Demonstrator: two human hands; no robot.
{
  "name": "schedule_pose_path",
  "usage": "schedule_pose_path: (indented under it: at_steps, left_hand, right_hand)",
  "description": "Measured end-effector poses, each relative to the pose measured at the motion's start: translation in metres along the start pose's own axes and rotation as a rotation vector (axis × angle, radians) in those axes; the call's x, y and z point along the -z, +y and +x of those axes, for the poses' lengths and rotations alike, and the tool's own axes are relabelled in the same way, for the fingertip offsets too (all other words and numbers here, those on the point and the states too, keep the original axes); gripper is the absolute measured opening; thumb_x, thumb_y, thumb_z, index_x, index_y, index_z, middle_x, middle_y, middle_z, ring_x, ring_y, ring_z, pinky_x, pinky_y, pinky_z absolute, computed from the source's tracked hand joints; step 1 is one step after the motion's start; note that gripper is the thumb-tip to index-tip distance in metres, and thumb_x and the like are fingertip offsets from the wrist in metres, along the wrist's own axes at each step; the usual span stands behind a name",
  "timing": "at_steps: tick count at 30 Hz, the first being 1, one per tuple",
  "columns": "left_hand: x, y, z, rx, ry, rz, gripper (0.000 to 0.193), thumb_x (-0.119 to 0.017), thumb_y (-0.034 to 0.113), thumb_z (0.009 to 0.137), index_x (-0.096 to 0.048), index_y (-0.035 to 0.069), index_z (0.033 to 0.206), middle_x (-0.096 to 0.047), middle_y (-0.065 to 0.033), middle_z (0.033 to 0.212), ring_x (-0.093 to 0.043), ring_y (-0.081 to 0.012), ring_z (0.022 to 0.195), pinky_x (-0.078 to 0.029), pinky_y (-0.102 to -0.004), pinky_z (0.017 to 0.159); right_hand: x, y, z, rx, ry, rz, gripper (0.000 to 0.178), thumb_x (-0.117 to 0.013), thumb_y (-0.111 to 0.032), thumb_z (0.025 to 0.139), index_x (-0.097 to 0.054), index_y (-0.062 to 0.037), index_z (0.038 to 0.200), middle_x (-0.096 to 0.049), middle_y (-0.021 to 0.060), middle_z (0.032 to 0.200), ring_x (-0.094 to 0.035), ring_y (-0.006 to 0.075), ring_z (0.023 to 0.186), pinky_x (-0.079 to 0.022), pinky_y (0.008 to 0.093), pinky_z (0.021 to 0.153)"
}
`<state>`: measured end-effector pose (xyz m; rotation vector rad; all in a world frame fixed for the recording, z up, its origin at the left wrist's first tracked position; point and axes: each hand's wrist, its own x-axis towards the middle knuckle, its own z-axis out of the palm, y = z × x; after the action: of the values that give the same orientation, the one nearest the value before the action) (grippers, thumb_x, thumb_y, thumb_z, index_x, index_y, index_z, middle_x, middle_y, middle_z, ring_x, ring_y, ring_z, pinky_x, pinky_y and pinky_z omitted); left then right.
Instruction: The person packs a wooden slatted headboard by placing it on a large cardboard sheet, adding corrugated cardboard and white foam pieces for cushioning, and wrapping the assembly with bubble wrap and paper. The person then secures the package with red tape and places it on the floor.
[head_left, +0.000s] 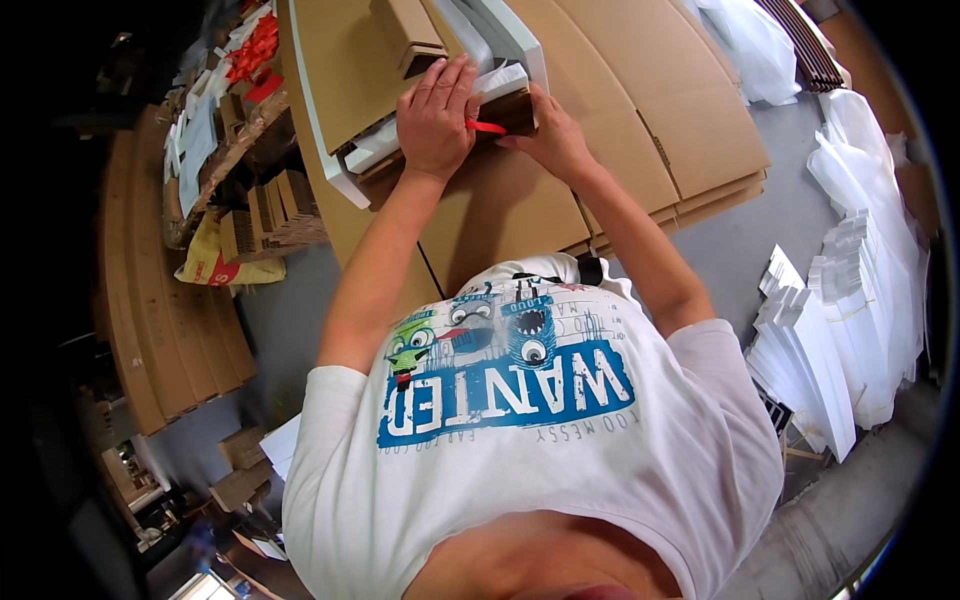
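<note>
My left hand [435, 118] lies flat, fingers spread, on top of a small brown cardboard box [512, 108] that rests on a stack of large flat cardboard sheets [500, 215]. My right hand [553, 135] grips the box's near right end. A thin red strip [487, 127] runs between the two hands across the box edge. White foam or paper padding [498, 80] sits against the box's far side. I cannot tell which hand holds the red strip.
White L-shaped panels [322, 140] lean around the box. More flat cardboard [640, 90] spreads to the right. Stacks of white folded pieces [810, 350] and plastic bags [870, 200] stand at right. Small folded cartons [275, 205] and red bows [255, 50] lie at left.
</note>
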<state>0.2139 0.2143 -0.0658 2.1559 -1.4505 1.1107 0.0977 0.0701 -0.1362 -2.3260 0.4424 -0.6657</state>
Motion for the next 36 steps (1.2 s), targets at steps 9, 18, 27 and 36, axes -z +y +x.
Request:
schedule_pose_path:
  at_steps: [9, 18, 27, 36]
  left_hand:
    - [0.009, 0.002, 0.033, -0.005, -0.190, -0.046, 0.037, -0.063, 0.023, 0.086, -0.062, 0.007, 0.120, -0.061, -0.0042, 0.128, -0.054, -0.0246, 0.118, -0.044, -0.0391, 0.089]
    - [-0.004, 0.004, 0.025, 0.022, -0.125, -0.036, 0.030, -0.060, 0.024, 0.089, -0.064, 0.007, 0.113, -0.059, -0.0073, 0.130, -0.055, -0.0285, 0.119, -0.042, -0.0424, 0.101]
    - [-0.005, 0.005, 0.019, 0.004, -0.126, -0.062, 0.030, -0.060, 0.023, 0.089, -0.065, 0.009, 0.115, -0.057, -0.0064, 0.131, -0.054, -0.0277, 0.120, -0.041, -0.0436, 0.102]
    - [-0.003, 0.010, 0.029, -0.022, -0.119, -0.054, 0.032, -0.060, 0.025, 0.090, -0.064, 0.016, 0.120, -0.059, 0.0038, 0.130, -0.052, -0.0270, 0.120, -0.041, -0.0413, 0.098]
  right_hand:
    - [-0.012, -0.009, 0.021, 0.039, -0.094, -0.123, 0.074, -0.076, -0.044, 0.076, -0.045, -0.0018, 0.128, -0.057, 0.0163, 0.116, -0.066, 0.0352, 0.089, -0.053, 0.0442, 0.068]
    - [0.083, -0.029, 0.057, -0.124, 0.029, -0.005, 0.028, -0.067, -0.028, 0.088, -0.063, -0.0092, 0.108, -0.068, 0.0113, 0.084, -0.066, 0.0262, 0.078, -0.052, 0.0378, 0.065]
    - [0.049, -0.022, 0.112, -0.327, -0.474, 0.543, 0.058, -0.059, -0.043, 0.093, -0.050, -0.0098, 0.140, -0.063, 0.0032, 0.116, -0.058, 0.0144, 0.101, -0.051, 0.0310, 0.079]
    - [0.036, -0.005, 0.101, -0.412, -0.402, 0.857, 0.046, -0.051, -0.032, 0.096, -0.055, -0.0053, 0.133, -0.064, 0.0077, 0.112, -0.060, 0.0194, 0.093, -0.054, 0.0324, 0.073]
